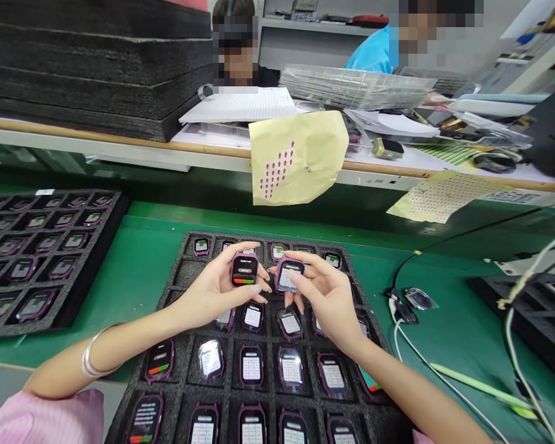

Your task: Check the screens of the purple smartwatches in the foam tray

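My left hand point(229, 283) holds a purple-framed watch point(245, 269) upright between thumb and fingers; its dark screen shows a red and green bar at the bottom. Close beside it, my right hand point(321, 287) grips a second purple watch point(287, 276), whose screen is light, with the thumb resting on the glass. Both hands are above a black foam tray point(180, 271) whose compartments hold several more watches, most with lit white screens. A watch with a red and green bar point(160, 360) lies in the tray's left column.
Another foam tray of watches point(99, 240) is at the left on the green table point(143, 225). Cables point(400, 336) and a light green stick point(481, 385) lie right. Behind, a shelf point(213, 150) bears black foam, papers and hanging yellow sticker sheets point(300, 160). Two people are beyond it.
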Motion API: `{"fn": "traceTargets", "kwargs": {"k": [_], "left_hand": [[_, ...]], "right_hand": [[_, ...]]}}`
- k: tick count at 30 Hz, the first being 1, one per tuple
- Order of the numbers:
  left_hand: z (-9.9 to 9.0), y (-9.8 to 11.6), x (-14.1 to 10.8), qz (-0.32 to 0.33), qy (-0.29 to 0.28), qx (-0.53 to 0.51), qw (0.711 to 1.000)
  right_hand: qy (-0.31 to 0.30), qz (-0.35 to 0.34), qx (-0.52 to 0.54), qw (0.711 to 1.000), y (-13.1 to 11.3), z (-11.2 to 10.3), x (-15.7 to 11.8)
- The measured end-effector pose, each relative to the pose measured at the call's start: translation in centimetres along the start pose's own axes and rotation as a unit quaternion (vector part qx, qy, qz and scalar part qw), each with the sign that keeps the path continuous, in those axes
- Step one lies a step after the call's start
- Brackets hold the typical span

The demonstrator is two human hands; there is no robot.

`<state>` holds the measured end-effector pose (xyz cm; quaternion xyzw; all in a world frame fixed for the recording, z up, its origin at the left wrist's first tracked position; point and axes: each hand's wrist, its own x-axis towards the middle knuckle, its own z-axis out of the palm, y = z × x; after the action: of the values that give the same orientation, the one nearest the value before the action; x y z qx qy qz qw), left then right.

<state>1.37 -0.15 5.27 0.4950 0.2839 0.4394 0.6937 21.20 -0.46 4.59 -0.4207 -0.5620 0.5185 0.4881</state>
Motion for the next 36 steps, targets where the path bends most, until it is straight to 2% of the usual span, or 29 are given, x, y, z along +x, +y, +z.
{"fn": "traceTargets", "kwargs": {"k": [7,14,26,31,36], "left_hand": [[-0.15,-0.2,0.3,0.002,-0.001,0.002,1.0],[-0.33,-0.19,0.26,0.014,-0.027,-0.044,0.999],[-0.52,-0.28,0.55,0.008,0.011,-0.028,1.0],[-0.97,-0.4,0.52,0.023,-0.012,-0.057,0.998],[-0.7,0.01,0.33,0.019,0.005,-0.025,0.999]], "right_hand": [[-0.018,0.002,0.023,1.0,0.32,-0.46,0.0],[-0.026,0.008,0.045,0.999,0.27,-0.5,0.0],[-0.045,-0.009,0.054,0.997,0.22,-0.48,-0.29],[-0.066,-0.006,0.07,0.995,-0.1,-0.34,-0.42],[-0.047,0.007,0.048,0.998,-0.31,0.12,-0.51]]}}
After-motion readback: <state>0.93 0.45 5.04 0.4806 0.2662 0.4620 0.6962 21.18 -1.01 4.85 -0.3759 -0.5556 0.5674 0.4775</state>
